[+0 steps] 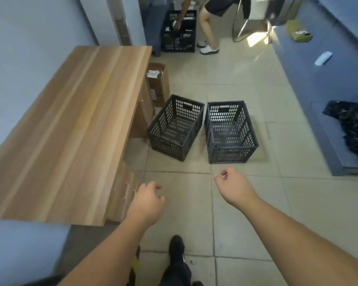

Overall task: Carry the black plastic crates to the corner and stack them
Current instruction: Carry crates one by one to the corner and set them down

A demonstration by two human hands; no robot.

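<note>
Hands, the left hand (147, 200) and right hand (234, 185), hang loosely curled and empty short of two black perforated plastic crates (175, 127) (230, 132) side by side on the tiled floor (246, 203), so pickup seemingly comes next, needing a reach to the handle slots.

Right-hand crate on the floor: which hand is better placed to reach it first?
Right. The right hand hangs just short of that crate, empty; the left hand sits nearer the desk.

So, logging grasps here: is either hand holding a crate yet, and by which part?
Nothing is held. The left hand and right hand hang loosely curled above the tiled floor, short of the two black plastic crates.
</note>
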